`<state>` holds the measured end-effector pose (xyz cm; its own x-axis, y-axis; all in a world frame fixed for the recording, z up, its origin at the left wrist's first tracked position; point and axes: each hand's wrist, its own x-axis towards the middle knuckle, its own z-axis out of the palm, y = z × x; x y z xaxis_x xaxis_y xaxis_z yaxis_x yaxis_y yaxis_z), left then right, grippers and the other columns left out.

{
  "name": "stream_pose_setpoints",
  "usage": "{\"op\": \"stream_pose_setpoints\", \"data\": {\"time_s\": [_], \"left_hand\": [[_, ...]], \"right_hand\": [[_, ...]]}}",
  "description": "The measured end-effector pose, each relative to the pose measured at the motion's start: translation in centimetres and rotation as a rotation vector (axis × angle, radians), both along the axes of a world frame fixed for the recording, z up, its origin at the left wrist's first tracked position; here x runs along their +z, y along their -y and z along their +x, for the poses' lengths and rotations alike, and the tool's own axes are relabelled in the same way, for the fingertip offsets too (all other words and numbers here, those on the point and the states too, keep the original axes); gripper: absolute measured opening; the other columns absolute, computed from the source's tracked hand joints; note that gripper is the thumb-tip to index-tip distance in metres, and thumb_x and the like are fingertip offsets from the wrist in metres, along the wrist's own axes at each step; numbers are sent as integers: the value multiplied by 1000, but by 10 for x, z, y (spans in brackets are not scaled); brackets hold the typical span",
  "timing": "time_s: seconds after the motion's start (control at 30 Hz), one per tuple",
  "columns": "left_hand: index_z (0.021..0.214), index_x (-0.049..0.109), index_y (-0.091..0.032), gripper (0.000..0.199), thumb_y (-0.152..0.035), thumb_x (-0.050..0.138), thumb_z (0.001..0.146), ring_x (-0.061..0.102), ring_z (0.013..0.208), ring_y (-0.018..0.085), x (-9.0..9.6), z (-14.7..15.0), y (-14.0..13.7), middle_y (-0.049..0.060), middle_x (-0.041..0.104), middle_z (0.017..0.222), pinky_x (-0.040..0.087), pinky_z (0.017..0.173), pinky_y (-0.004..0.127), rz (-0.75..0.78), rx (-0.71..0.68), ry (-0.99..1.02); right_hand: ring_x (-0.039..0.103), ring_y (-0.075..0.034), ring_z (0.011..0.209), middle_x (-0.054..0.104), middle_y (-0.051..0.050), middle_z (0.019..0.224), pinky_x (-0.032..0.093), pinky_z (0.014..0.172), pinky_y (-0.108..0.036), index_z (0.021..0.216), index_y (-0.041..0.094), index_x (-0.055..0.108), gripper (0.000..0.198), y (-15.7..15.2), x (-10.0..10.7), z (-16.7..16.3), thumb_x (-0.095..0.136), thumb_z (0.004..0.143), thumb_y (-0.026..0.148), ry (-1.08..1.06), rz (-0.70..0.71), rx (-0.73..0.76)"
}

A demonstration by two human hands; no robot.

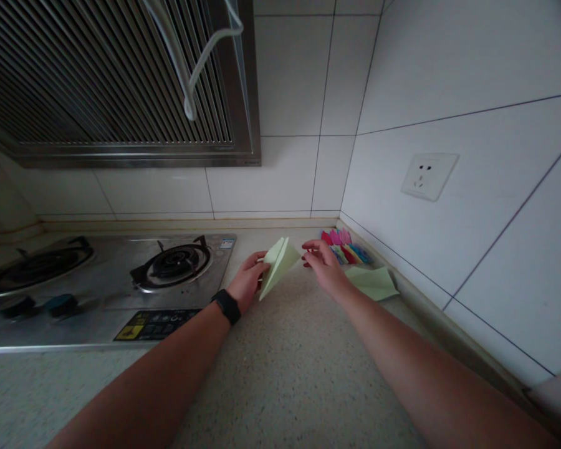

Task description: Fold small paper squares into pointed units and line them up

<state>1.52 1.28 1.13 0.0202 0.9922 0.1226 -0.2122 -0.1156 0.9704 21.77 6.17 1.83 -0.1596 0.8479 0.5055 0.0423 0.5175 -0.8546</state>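
A pale green folded sheet of paper, with creased flaps standing apart, is held up over the countertop. My left hand, with a black watch on its wrist, is closed on its left edge. Just right of the paper, my right hand is apart from it, fingers spread and slightly curled with nothing visible in them. Partly behind my right wrist lies another pale green sheet of paper. Beyond that hand, small colourful folded-paper pieces in pink, red, yellow and blue lie by the corner.
A steel gas stove with two burners sits at the left. Above it hangs a range hood with a dangling white cable. The tiled right wall carries a power socket. Speckled countertop runs in front of me.
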Motion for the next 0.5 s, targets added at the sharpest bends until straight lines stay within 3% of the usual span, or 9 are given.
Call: {"op": "stream_pose_setpoints", "data": {"time_s": [0.13, 0.33, 0.5], "left_hand": [[108, 56, -21, 32, -31, 58, 78, 52, 57, 10, 5, 3, 4, -1, 60, 78, 40, 50, 20, 15, -17, -86], [109, 56, -17, 40, -35, 66, 76, 56, 64, 11, 7, 5, 5, 1, 64, 81, 41, 56, 21, 43, -28, -82], [108, 56, -18, 36, -34, 66, 77, 58, 63, 11, 4, 3, 3, 1, 64, 80, 42, 56, 21, 40, -25, -51]], "right_hand": [[58, -14, 88, 58, -5, 115, 52, 75, -29, 117, 26, 54, 34, 3, 2, 0, 56, 83, 29, 69, 34, 76], [59, -15, 81, 60, -2, 93, 51, 72, -29, 111, 24, 57, 29, 5, 0, 0, 57, 82, 24, 146, 37, 152], [59, -14, 86, 59, -4, 115, 50, 74, -29, 98, 24, 56, 19, 2, -1, 1, 58, 79, 20, 113, 74, 137]]}}
